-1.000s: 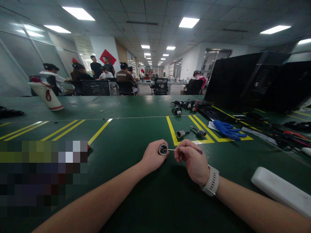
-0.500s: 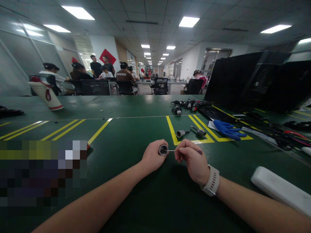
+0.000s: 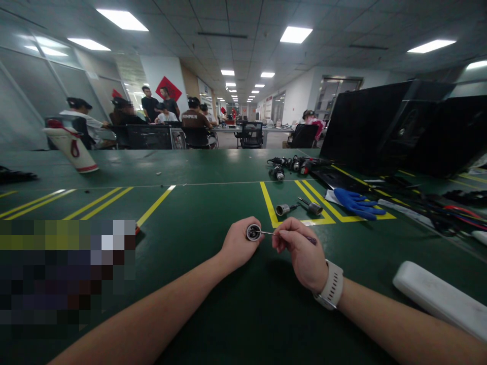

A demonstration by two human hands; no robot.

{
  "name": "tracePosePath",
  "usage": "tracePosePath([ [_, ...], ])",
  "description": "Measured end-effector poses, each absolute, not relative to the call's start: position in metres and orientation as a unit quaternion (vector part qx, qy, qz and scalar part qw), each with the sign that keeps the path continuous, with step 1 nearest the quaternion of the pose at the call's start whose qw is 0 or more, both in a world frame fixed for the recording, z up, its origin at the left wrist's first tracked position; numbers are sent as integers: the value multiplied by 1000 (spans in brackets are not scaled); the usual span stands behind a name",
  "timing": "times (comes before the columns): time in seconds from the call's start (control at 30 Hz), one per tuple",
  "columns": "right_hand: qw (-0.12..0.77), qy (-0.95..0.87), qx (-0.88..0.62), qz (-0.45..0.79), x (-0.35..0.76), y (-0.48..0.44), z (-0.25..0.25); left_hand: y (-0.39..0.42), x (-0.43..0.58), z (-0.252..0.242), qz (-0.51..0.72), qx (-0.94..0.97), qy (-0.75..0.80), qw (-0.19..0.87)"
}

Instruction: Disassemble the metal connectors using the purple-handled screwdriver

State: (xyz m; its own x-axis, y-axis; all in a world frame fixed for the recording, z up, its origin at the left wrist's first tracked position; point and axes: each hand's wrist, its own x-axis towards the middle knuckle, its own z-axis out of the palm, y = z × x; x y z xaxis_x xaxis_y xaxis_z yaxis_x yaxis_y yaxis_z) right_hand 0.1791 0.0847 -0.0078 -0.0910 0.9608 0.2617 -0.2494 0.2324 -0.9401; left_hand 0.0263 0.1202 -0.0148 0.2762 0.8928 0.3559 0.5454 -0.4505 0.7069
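My left hand [image 3: 239, 244] is wrapped round a cylindrical metal connector [image 3: 253, 232], its round open end tilted up toward me. Small dark parts show inside the rim, too fine to make out. Between the fingers of my right hand [image 3: 299, 248] is a slim screwdriver [image 3: 268, 233] with a dark purplish handle. Its thin shaft points left, and the tip reaches the connector's opening. Whether the tip touches anything inside cannot be seen. Just beyond my hands, two more metal connectors, one on the left [image 3: 282, 209] and one on the right [image 3: 315, 208], lie within yellow tape.
A blue and white glove [image 3: 355, 203] and tangled cables [image 3: 429, 208] lie at right, near a black monitor [image 3: 369, 126]. Several cabled connectors [image 3: 279, 173] sit farther back. A white padded block [image 3: 437, 294] is by my right forearm; a tilted cup [image 3: 74, 149] stands left. People sit beyond.
The connector in my left hand has shifted slightly left and up, its opening turned more toward me. The screwdriver shaft now slopes a little, its tip higher than before.
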Motion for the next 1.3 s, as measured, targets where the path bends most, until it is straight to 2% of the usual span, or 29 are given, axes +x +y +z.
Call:
tracePosePath([
  [0.23,569,-578,-363,458,181,82,-8,117,27,-11,355,775,478,213],
  [0.43,588,-562,-342,470,181,83,-9,117,27,-10,354,775,472,224],
  [0.8,573,-524,-313,547,180,88,-14,119,25,-14,383,776,440,240],
  [1.0,578,-528,-312,539,179,87,-13,122,24,-17,388,768,438,261],
  [1.17,574,-560,-335,495,178,84,-9,121,24,-17,388,769,451,235],
  [1.3,568,-543,-328,525,178,84,-10,119,24,-15,383,770,455,231],
])
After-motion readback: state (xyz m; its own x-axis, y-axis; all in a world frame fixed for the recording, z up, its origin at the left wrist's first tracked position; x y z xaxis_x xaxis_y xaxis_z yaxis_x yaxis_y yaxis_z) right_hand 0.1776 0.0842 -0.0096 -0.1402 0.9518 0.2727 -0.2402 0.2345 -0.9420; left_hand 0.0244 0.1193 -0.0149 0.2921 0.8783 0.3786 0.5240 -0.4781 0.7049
